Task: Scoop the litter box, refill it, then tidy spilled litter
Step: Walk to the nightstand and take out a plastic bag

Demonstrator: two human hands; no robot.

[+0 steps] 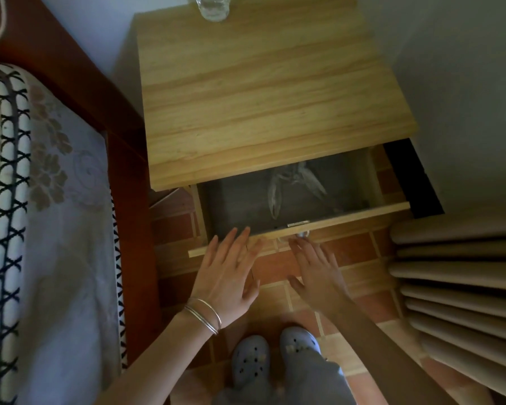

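A light wooden bedside cabinet (263,92) stands below me with its top drawer (348,214) pulled out. Inside the grey drawer lies a crumpled clear plastic bag (287,185). My left hand (228,276), with thin bangles on the wrist, is held flat with straight fingers at the drawer's front edge. My right hand (316,267) is also flat, its fingertips close to the small drawer knob (301,234). Neither hand holds anything. No litter box, scoop or litter is in view.
A bed with a dark red frame (123,182) and a patterned quilt (56,229) fills the left side. Pleated beige curtain folds (462,282) hang on the right. A clear glass (212,7) stands at the cabinet's far edge. The floor is terracotta tile (360,249); my feet wear blue clogs (250,361).
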